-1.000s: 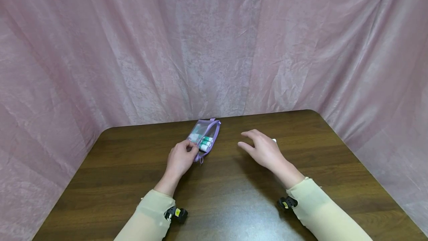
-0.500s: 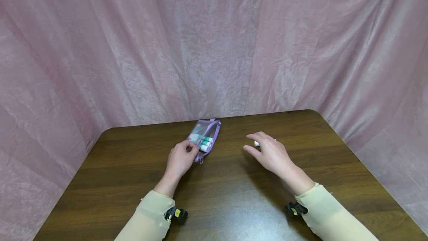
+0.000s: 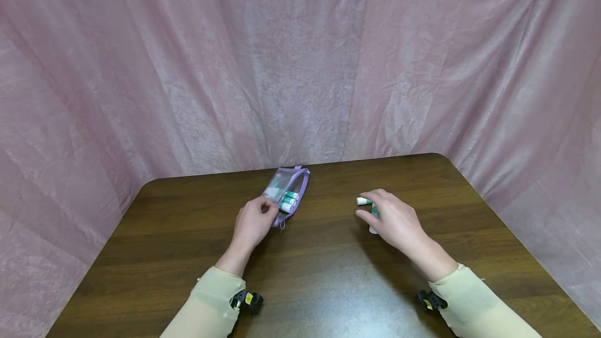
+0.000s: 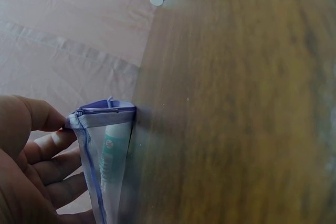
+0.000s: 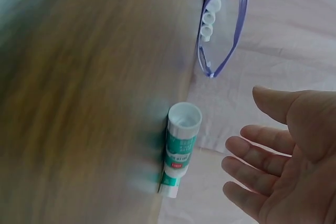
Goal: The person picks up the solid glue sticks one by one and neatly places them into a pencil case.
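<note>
My left hand (image 3: 252,223) pinches the near edge of a see-through pouch (image 3: 284,177) with purple trim between thumb and fingers. The pouch's zipped mouth gapes, and several green-and-white glue sticks (image 3: 287,206) lie side by side inside. To the right, my right hand (image 3: 396,220) is held over the table with thumb and fingers apart, holding nothing. Partly hidden under it lie a small glue stick (image 3: 362,201) and a bigger glue stick (image 3: 373,229). In the right wrist view the bigger one shows its hollow white end, beside the open palm.
Both hands are above a brown wood-grain table (image 3: 310,270). A pink curtain (image 3: 300,67) hangs behind its far edge. The pouch lies close to that edge. A small black wrist camera (image 3: 253,302) sits on the left sleeve, another black camera (image 3: 432,300) on the right.
My right hand has shifted to the right and slightly nearer, so that the glue sticks under it show more. The left hand and the pouch stay where they were.
</note>
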`<state>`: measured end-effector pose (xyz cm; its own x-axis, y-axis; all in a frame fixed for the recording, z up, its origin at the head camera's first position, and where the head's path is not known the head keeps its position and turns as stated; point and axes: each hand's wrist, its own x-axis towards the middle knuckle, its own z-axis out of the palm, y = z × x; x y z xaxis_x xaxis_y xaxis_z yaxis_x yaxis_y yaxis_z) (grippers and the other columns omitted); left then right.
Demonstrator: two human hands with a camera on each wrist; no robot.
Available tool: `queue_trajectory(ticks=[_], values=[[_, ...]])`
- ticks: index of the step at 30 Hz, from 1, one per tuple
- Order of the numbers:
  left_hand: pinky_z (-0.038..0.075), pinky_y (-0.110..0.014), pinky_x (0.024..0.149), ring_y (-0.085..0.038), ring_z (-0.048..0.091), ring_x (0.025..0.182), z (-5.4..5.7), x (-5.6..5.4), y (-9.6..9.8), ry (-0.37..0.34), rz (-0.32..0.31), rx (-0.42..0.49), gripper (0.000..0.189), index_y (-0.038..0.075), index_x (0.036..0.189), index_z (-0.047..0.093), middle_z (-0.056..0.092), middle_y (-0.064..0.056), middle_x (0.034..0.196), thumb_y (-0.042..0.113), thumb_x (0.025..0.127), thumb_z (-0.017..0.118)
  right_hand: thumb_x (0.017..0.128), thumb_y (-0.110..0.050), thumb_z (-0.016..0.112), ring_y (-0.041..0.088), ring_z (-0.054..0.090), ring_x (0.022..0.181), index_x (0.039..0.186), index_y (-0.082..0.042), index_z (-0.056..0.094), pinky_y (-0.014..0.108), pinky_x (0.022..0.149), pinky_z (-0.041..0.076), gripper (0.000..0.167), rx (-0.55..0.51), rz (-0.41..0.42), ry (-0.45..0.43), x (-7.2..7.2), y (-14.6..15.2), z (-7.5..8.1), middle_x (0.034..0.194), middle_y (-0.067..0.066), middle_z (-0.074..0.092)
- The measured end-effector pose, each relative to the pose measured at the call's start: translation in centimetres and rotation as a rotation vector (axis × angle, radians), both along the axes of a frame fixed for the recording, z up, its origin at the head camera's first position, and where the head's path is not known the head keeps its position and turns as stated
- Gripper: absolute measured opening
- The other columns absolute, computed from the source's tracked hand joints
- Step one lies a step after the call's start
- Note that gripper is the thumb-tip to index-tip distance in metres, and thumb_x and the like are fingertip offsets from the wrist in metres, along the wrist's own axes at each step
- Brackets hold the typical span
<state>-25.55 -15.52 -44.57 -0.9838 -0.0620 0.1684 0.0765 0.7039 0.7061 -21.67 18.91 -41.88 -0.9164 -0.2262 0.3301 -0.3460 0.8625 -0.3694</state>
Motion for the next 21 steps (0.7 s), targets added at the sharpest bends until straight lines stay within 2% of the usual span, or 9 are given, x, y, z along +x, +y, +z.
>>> queue_trajectory(ticks=[6,11,16,21], values=[[0.051,-0.046,0.081,-0.028,0.066,0.092,0.0,0.0,0.0,-0.004,-0.002,0.004,0.015,0.014,0.096,0.080,0.081,-0.007,0.116,0.024,0.100,0.070,0.101,-0.032,0.082,0.032,0.070,0.115,0.136,-0.009,0.075,0.060,0.078,0.059,0.042,0.030,-0.008,0.004,0.3,0.7,0.0,0.131,0.008,0.074],[0.051,-0.046,0.081,-0.028,0.066,0.092,0.1,0.0,0.0,-0.002,-0.005,0.004,0.015,0.014,0.094,0.079,0.081,-0.007,0.116,0.024,0.100,0.071,0.099,-0.031,0.084,0.033,0.071,0.111,0.130,-0.010,0.078,0.060,0.077,0.058,0.037,0.057,-0.028,0.011,0.3,1.1,0.1,0.126,0.008,0.075],[0.051,-0.047,0.082,-0.029,0.066,0.093,0.1,0.1,0.0,-0.003,-0.005,0.003,0.015,0.014,0.095,0.080,0.080,-0.007,0.115,0.024,0.100,0.070,0.099,-0.031,0.085,0.032,0.071,0.104,0.126,-0.010,0.078,0.057,0.076,0.058,0.035,0.093,-0.052,-0.010,0.2,1.5,0.2,0.120,0.010,0.075],[0.051,-0.047,0.081,-0.029,0.065,0.091,0.0,0.0,0.0,-0.004,0.000,-0.002,0.014,0.014,0.094,0.079,0.080,-0.007,0.112,0.024,0.099,0.070,0.097,-0.032,0.086,0.025,0.064,0.086,0.115,-0.010,0.078,0.050,0.066,0.054,0.030,0.124,-0.067,-0.036,0.2,1.9,0.0,0.100,0.006,0.070]])
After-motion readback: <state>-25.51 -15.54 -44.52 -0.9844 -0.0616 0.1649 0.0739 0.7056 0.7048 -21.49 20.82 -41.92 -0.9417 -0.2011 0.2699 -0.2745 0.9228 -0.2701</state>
